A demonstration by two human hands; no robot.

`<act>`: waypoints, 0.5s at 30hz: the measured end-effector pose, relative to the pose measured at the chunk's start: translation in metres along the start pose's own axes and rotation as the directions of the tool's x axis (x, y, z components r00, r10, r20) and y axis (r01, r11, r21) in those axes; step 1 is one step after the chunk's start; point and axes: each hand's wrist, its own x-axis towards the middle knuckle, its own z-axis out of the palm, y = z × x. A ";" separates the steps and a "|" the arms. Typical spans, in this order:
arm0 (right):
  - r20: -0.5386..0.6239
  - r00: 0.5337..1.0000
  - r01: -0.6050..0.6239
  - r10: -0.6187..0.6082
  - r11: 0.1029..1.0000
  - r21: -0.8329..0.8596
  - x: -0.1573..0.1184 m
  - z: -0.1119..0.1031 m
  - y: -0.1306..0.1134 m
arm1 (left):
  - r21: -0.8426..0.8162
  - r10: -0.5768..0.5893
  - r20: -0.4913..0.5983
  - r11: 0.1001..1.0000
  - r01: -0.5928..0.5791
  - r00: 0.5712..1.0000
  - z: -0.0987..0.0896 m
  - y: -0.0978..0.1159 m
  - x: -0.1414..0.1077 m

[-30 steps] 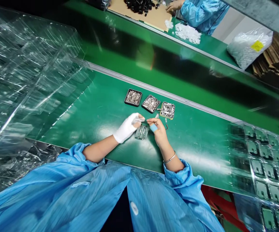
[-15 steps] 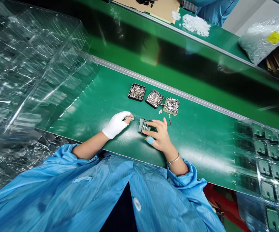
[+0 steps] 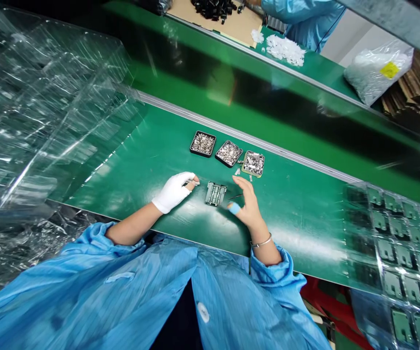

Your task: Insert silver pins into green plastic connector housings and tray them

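Note:
A grey-green metal assembly (image 3: 215,193) with ribbed rows lies flat on the green table between my two hands. My left hand (image 3: 173,192), in a white fingerless-tip glove, is just left of it, thumb and fingers closed in a pinch on a small silvery piece, mostly hidden. Right of the assembly, my right hand (image 3: 248,204) is open, its thumb and fingers apart and off the part. A blue wrap covers its thumb. Between thumb and fingers shows a thin dark rod (image 3: 236,196), partly hidden by the hand.
Three small trays of metal bits, a left one (image 3: 203,143), a middle one (image 3: 229,153) and a right one (image 3: 253,163), stand behind, with loose bits nearby. Clear plastic trays (image 3: 49,107) pile up at left. A clear tray of green parts (image 3: 395,253) is at right. A co-worker's blue sleeve (image 3: 286,8) shows beyond.
My right hand has let go of the assembly and drawn back to the right, its fingers opening. The left hand keeps its pinch. The view has shifted slightly.

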 end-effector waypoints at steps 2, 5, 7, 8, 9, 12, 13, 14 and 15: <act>0.083 0.995 -0.047 0.050 0.998 -0.029 -0.005 0.007 -0.005 | 0.013 0.017 -0.002 1.000 -0.017 1.000 -0.001 -0.001 0.000; 0.090 0.990 -0.106 0.110 0.993 -0.041 -0.008 0.019 -0.014 | 0.030 0.061 0.016 0.998 -0.061 0.998 -0.001 -0.005 0.000; 0.001 0.988 -0.154 0.154 0.988 0.013 0.001 0.017 -0.010 | 0.039 0.093 0.036 0.995 -0.094 0.995 0.000 -0.007 0.000; -0.063 0.979 -0.190 0.193 0.980 0.051 0.012 0.011 -0.004 | 0.047 0.110 0.044 0.993 -0.112 0.993 0.001 -0.008 0.000; -0.133 0.960 -0.237 0.247 0.967 0.090 0.026 0.001 0.004 | 0.057 0.130 0.055 0.989 -0.133 0.990 0.003 -0.008 0.000; -0.318 0.826 -0.427 0.465 0.885 0.184 0.090 -0.042 0.038 | 0.123 0.195 0.134 0.970 -0.211 0.972 0.008 -0.006 -0.001; -0.345 0.769 -0.507 0.539 0.842 0.184 0.114 -0.056 0.049 | 0.159 0.208 0.173 0.959 -0.236 0.963 0.010 -0.004 -0.002; -0.364 0.740 -0.540 0.565 0.823 0.177 0.138 -0.066 0.059 | 0.197 0.214 0.209 0.947 -0.256 0.954 0.011 -0.003 -0.002; -0.370 0.726 -0.561 0.579 0.811 0.168 0.161 -0.074 0.068 | 0.231 0.215 0.234 0.935 -0.269 0.948 0.012 -0.001 -0.003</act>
